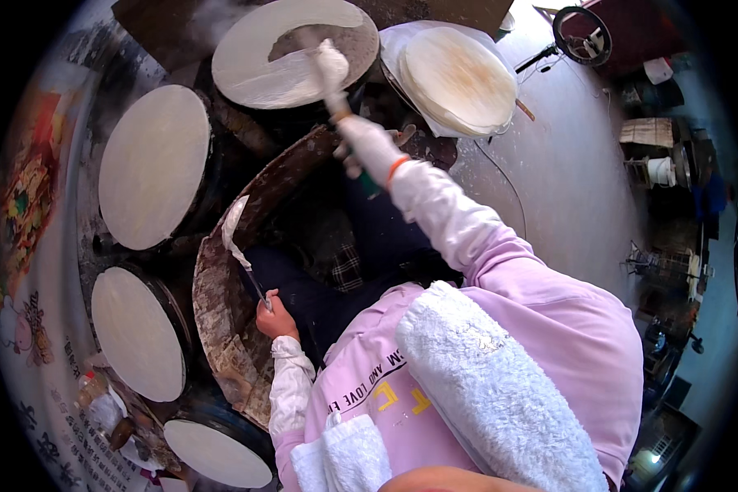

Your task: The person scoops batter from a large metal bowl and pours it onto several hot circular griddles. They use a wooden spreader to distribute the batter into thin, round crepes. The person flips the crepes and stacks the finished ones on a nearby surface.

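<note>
Your gloved right hand (373,148), blurred, is closed around a white-coated spreader (331,70) across the near right edge of the round griddle (362,51), part-covered in pale batter (258,78), while your left hand (278,318) clasps a white-smeared spatula (234,227) crossing the curved wooden rim's (213,307) left edge.

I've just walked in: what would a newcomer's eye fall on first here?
Probably the round griddle at the top, partly covered in pale paste, with the right hand holding a coated tool over it. Right of it sits a stack of thin round sheets, and three more pale discs line the left side.
</note>
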Tool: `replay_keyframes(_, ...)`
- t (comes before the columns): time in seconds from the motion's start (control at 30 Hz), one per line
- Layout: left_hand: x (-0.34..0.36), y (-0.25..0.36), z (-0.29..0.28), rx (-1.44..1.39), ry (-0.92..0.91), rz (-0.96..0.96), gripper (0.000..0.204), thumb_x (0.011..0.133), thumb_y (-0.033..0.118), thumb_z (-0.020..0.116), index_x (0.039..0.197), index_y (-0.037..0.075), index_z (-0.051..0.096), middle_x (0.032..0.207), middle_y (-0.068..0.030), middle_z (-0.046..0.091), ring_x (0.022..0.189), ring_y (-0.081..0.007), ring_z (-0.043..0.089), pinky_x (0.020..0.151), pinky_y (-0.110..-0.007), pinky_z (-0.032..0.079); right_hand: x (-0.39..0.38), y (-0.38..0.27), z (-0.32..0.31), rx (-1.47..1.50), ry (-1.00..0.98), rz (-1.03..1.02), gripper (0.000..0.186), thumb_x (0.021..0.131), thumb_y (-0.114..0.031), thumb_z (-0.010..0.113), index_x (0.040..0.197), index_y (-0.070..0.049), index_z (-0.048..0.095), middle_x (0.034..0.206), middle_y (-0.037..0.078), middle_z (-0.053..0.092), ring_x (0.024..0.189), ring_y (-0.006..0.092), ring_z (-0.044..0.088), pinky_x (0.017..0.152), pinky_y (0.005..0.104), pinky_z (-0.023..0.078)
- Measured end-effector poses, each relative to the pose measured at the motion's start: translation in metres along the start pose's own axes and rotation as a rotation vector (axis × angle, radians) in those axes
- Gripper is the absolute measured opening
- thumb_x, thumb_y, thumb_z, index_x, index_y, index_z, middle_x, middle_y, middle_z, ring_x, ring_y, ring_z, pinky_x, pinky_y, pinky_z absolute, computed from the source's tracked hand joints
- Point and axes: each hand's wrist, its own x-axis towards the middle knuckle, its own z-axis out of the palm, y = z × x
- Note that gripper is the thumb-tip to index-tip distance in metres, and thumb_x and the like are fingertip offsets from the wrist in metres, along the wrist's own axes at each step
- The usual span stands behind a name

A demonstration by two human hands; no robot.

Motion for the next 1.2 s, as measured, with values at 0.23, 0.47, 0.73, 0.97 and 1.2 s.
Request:
replay_keyframes(0.23, 0.005, 0.004, 0.009, 0.057, -0.025, 0.027, 0.022, 0.088, 0.019, 0.056, 0.087, 0.011, 0.076, 0.089, -0.0162, 0.072, 0.082, -0.0376, 0.068, 0.072, -0.045, 0.053, -0.038, 0.030, -0.036, -0.294, -0.041, -0.079, 0.043, 0.101, -0.029, 0.050, 0.144, -0.033, 0.049, 0.069, 0.001, 0.059, 0.049, 0.0120, 0.055, 0.044, 0.0281, 0.048)
replay_keyframes(0.47, 0.011, 0.011, 0.015, 0.144, -0.035, 0.069, 0.023, 0.089, 0.021, 0.056, 0.087, 0.011, 0.077, 0.090, -0.0162, 0.072, 0.081, -0.0381, 0.068, 0.072, -0.046, 0.052, -0.007, -0.009, -0.086, -0.116, -0.226, -0.102, 0.036, 0.104, -0.025, 0.046, 0.139, -0.025, 0.051, 0.070, 0.002, 0.062, 0.044, 0.0098, 0.052, 0.039, 0.0248, 0.043)
replay_keyframes(0.73, 0.012, 0.021, 0.016, 0.211, -0.063, 0.050, 0.024, 0.088, 0.021, 0.056, 0.085, 0.010, 0.076, 0.088, -0.0170, 0.072, 0.081, -0.0379, 0.069, 0.072, -0.045, 0.053, -0.002, 0.008, -0.133, -0.441, -0.034, -0.251, 0.044, 0.099, -0.022, 0.058, 0.143, -0.022, 0.052, 0.079, 0.003, 0.067, 0.058, 0.0123, 0.061, 0.056, 0.0277, 0.051)
replay_keyframes(0.97, 0.014, 0.036, 0.023, 0.212, -0.085, 0.001, 0.024, 0.087, 0.018, 0.055, 0.084, 0.008, 0.076, 0.087, -0.0181, 0.072, 0.079, -0.0380, 0.069, 0.071, -0.045, 0.053, -0.014, -0.021, -0.142, -0.310, -0.387, -0.065, 0.040, 0.102, -0.026, 0.052, 0.142, -0.020, 0.053, 0.071, 0.000, 0.058, 0.051, 0.0082, 0.056, 0.040, 0.0243, 0.044)
replay_keyframes(1.2, 0.018, 0.029, 0.026, 0.225, -0.106, 0.053, 0.024, 0.087, 0.018, 0.055, 0.084, 0.007, 0.076, 0.086, -0.0185, 0.072, 0.078, -0.0383, 0.069, 0.070, -0.045, 0.053, 0.078, 0.019, -0.181, -0.504, 0.106, -0.716, 0.034, 0.102, -0.026, 0.052, 0.134, -0.017, 0.060, 0.072, 0.010, 0.065, 0.060, 0.0236, 0.063, 0.055, 0.0368, 0.051)
